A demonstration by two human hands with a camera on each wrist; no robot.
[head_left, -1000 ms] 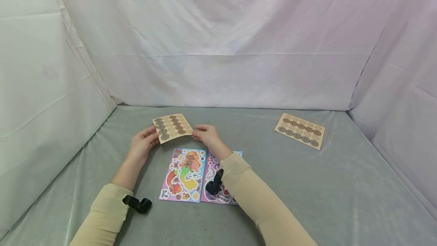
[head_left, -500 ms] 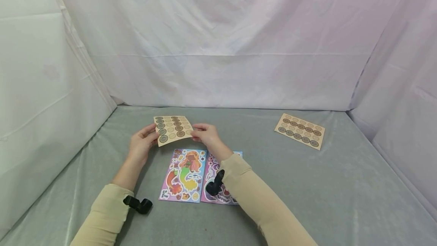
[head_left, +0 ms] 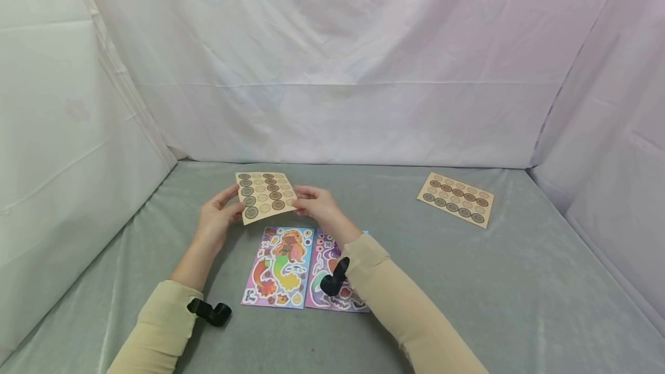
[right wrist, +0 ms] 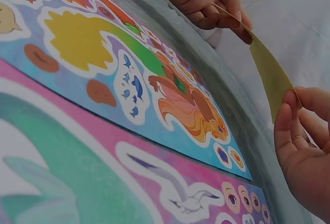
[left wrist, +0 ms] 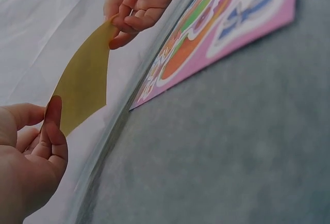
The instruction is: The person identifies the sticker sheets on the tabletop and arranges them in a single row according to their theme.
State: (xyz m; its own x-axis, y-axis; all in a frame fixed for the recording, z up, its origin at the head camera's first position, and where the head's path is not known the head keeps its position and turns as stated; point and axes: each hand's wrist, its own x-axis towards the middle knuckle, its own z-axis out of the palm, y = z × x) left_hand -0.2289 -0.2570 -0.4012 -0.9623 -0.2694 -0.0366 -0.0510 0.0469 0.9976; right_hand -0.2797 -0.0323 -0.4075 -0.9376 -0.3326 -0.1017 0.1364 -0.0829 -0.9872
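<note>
A tan sheet of round stickers [head_left: 266, 196], printed in brown and pale columns, is held above the table beyond the mermaid sheet. My left hand [head_left: 215, 218] pinches its left edge between thumb and fingers. At the opposite edge, my right hand [head_left: 319, 208] pinches the near right corner. The left wrist view shows the plain back of the sticker sheet [left wrist: 85, 79], which bows slightly between both hands. Below lie a mermaid sticker sheet [head_left: 283, 270] and, beside it, a purple sticker sheet [head_left: 324, 261] partly hidden by my right forearm.
Another tan sheet of round stickers [head_left: 457, 198] lies angled on the right side of the grey cloth-covered table [head_left: 519, 293]. White fabric walls [head_left: 332, 62] hang at the back and on both sides. Black wrist mounts [head_left: 210, 310] sit on both sleeves.
The held sticker sheet has shifted slightly right and its face has turned more toward the head camera. My right hand has moved a little right with it; my left hand has barely moved.
</note>
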